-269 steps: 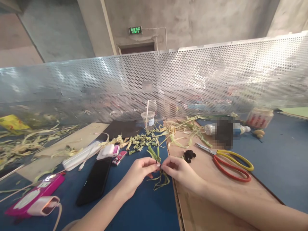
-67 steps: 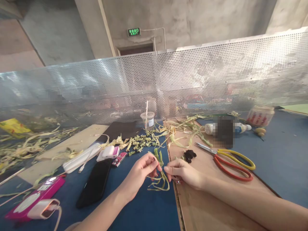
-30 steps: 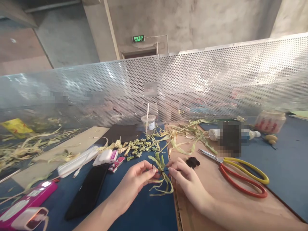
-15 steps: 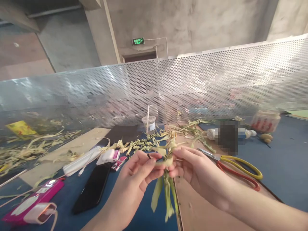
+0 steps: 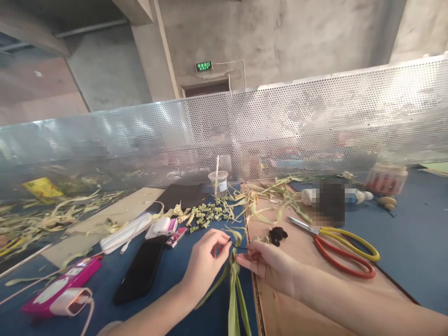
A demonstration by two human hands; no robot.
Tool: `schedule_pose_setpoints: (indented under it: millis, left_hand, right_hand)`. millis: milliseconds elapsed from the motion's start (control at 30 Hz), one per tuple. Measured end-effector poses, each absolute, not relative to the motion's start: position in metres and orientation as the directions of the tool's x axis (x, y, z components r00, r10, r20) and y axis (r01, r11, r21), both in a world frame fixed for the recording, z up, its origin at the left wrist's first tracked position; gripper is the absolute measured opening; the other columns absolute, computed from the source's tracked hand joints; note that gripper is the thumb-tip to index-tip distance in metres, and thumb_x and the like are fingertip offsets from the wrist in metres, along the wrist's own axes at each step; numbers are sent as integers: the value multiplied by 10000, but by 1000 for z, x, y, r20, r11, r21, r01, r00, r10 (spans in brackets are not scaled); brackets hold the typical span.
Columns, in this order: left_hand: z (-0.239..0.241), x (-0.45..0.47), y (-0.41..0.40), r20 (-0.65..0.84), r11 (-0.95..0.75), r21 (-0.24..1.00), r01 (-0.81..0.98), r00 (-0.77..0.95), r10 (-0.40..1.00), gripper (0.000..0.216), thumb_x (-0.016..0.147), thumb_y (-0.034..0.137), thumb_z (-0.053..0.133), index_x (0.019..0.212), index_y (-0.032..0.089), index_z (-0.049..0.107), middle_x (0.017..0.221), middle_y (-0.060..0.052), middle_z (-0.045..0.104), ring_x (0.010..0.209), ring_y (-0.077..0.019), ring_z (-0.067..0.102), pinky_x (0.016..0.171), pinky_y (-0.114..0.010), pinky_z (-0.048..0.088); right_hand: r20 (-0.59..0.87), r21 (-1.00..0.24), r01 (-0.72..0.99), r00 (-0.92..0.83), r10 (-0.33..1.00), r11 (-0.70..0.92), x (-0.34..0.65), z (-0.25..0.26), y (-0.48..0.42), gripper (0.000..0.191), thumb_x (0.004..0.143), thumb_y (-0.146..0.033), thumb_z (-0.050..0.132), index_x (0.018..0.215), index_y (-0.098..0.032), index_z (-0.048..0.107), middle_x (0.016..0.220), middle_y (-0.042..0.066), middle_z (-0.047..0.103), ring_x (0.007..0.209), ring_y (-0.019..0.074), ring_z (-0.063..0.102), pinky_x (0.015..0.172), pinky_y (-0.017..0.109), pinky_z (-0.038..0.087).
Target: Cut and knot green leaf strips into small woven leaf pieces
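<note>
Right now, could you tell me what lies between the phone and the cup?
In the head view, a small pink box and a heap of green leaf knots lie between phone and cup.

Bare concrete wall, perforated metal screen, green exit sign

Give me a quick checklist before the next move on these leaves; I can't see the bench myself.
1. Left hand grips the leaf bundle: ok, fingertips pinch its top.
2. Right hand on the bundle: ok, fingertips meet it from the other side.
3. Leaves hang free: ok, the strips trail toward the camera over the table edge.
4. Black tie between the fingertips fastened: cannot tell, too small.
5. Scissors within reach: ok, lying untouched on the board beyond the right hand.
6. Phone out of the way: ok, left of the hands.
</note>
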State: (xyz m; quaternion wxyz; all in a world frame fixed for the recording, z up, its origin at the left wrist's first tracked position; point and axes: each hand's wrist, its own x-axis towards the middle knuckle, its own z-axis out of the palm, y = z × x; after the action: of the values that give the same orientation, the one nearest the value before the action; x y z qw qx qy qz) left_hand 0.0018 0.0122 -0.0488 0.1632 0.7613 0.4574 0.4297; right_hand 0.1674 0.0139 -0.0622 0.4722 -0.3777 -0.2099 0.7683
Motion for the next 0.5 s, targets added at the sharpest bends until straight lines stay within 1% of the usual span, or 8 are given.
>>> schedule_pose_setpoints:
  millis: [100,200,267,333,400,433,500]
  left_hand:
    - [-57,0,20,514,-613,490,619,363,777,134,809,200,481,682,201,521,869,-32,602,714,-145,568,606,-242,438]
    - [-66,0,28,494,-679,308,667,498,713,125,800,118,454,727,192,524,835,-22,591,743,-145,573,644,-246,458]
    - [-69,0,30,497,-732,116,671,600,628,138,804,91,438,759,175,538,815,-27,589,749,-152,565,665,-261,468]
    - [-68,-1,27,493,-775,-97,624,707,508,156,832,94,415,788,155,552,837,-44,594,759,-161,551,680,-281,471]
    - [-65,-1,22,475,-785,-267,559,785,397,176,854,98,396,797,138,558,890,-63,596,768,-164,538,690,-298,470]
    - [-64,-1,20,463,-784,-327,527,813,354,180,858,95,393,796,132,558,914,-68,595,774,-163,533,694,-302,469]
    - [-61,-1,16,432,-792,-393,468,854,290,184,863,89,390,797,129,557,948,-71,594,794,-161,530,709,-305,466]
  right_hand:
    - [-355,-726,-537,-241,903,-429,169,-67,19,214,771,-82,470,569,-147,497,573,11,529,595,96,612,738,236,539]
    - [-308,-802,-459,-229,923,-382,170,-69,21,129,753,-117,467,636,-128,521,616,23,543,554,112,601,649,263,543]
    - [-273,-860,-380,-222,936,-341,169,-70,19,87,734,-149,482,653,-140,512,613,2,518,521,108,570,544,255,523]
    - [-207,-927,-275,-189,960,-254,169,-68,15,94,717,-166,492,624,-153,492,590,-19,480,511,96,525,475,223,481]
    - [-109,-972,-189,-166,980,-140,169,-66,12,119,713,-184,497,598,-157,484,575,-24,464,531,95,500,487,219,472]
    - [-68,-981,-170,-169,983,-97,169,-65,11,129,714,-196,498,592,-158,482,571,-23,466,546,99,501,516,231,480]
    - [-35,-983,-170,-187,982,-68,170,-63,10,150,717,-223,494,582,-161,475,565,-20,479,561,111,513,572,262,491]
